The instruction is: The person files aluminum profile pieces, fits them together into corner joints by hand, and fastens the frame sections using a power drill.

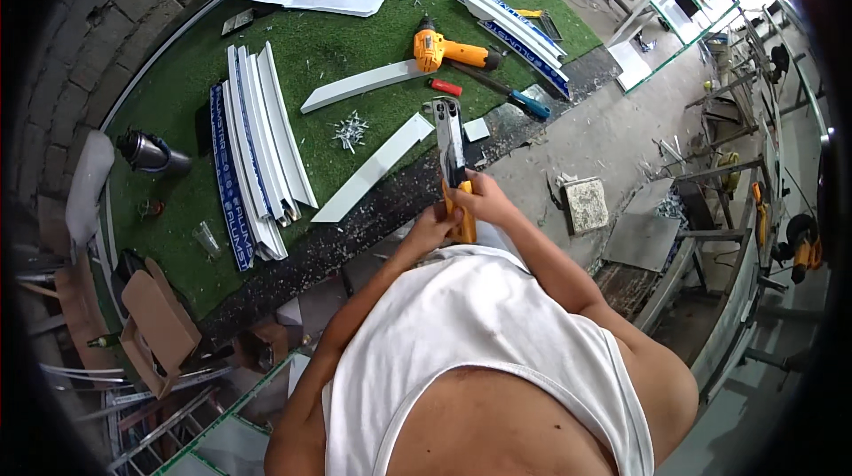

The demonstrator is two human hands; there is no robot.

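In front of my body, at the edge of the green-topped table, I hold a hand riveter with a metal head and orange handles. My right hand is wrapped round it, just below the metal part. Lower down, the fingers of my left hand close on the orange handle. The riveter's head points away from me over the table. Left of it lies a white profile strip, and a small white piece is at its right. A pile of rivets lies beyond the strip.
An orange cordless drill rests on the green turf by a second white strip. Bundled white profiles lie at left, more at far right. A blue-handled screwdriver is near the edge. A cardboard box stands lower left.
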